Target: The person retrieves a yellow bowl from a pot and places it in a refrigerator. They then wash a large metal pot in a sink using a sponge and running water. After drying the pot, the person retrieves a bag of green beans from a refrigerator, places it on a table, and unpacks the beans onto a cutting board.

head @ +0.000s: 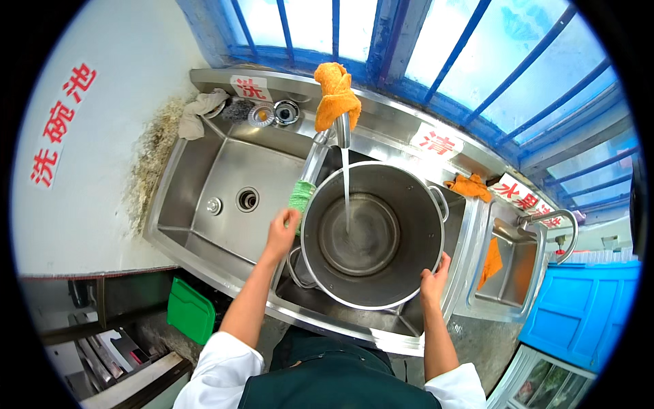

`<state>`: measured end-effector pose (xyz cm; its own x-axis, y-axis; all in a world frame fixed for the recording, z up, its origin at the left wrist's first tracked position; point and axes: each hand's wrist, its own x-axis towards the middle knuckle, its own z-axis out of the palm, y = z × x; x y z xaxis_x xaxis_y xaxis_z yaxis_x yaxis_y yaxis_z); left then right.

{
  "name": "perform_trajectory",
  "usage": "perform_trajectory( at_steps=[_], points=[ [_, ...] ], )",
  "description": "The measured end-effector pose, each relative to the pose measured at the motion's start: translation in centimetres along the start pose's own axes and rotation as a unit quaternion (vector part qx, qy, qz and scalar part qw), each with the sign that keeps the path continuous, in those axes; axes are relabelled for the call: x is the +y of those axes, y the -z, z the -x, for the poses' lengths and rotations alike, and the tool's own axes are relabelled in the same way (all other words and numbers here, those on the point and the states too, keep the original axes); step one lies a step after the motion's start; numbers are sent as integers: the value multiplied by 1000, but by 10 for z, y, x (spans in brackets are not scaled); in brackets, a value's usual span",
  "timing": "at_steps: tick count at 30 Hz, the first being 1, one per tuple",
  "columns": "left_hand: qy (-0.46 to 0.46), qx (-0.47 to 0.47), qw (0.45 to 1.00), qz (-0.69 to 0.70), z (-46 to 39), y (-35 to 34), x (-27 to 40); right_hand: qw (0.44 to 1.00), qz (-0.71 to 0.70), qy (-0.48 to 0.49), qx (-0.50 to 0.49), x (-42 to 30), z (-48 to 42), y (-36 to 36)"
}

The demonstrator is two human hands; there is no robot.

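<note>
A large stainless-steel stockpot point(409, 230) stands tilted in the right basin point(352, 319), its mouth facing me. Water runs into it from the faucet point(343, 134), which has an orange cloth point(337, 99) wrapped over its top. My right hand point(434, 280) grips the pot's rim at the lower right, thumb on the near side. On the pot's left, my left hand point(284, 232) has curled fingers on a green cloth point(301, 194) beside the outer wall. Part of that cloth is hidden behind the fingers. Shallow water appears to cover the pot's bottom.
The left basin point(255, 176) has a drain point(248, 199) and a loose strainer point(214, 206). A grey rag point(196, 115) and steel wool point(237, 110) lie on its back ledge. At right are a small sink point(511, 266), another orange cloth point(469, 186) and a blue bin point(582, 312).
</note>
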<state>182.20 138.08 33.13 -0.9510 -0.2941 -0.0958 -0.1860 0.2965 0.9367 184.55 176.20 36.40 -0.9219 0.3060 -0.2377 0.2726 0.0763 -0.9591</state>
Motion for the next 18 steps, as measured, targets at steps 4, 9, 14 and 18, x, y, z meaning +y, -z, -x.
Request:
perform_trajectory(
  at_steps=[4,9,14,18],
  points=[
    [-224,44,972,-58,-120,-8,57,998,33,-3,46,5,-3,-9],
    [-339,-190,811,-438,-202,-45,53,997,41,7,68,4,-4,-15],
    [-409,-243,777,-412,-221,-39,46,996,21,-53,72,0,-1,-14],
    [-391,-226,826,-338,-219,-32,44,996,18,-46,76,-2,-1,-17]
  ],
)
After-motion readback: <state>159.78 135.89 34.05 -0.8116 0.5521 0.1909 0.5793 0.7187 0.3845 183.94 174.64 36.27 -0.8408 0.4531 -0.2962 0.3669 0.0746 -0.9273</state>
